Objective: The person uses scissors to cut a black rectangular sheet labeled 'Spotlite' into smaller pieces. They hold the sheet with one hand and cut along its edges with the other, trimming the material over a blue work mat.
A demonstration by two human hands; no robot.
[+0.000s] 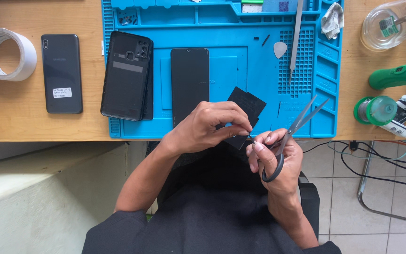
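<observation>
The left hand is pinching a black sheet over the blue mat's near edge; the right hand is gripping scissors, blades parted, best closed slowly beside the pinch.

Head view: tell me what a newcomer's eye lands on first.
First, the two hands at the desk edge: the left hand pinches a thin black sheet, while the right hand holds grey scissors, blades open. Behind them, a bright blue work mat carries a black phone and a dark back cover.
</observation>
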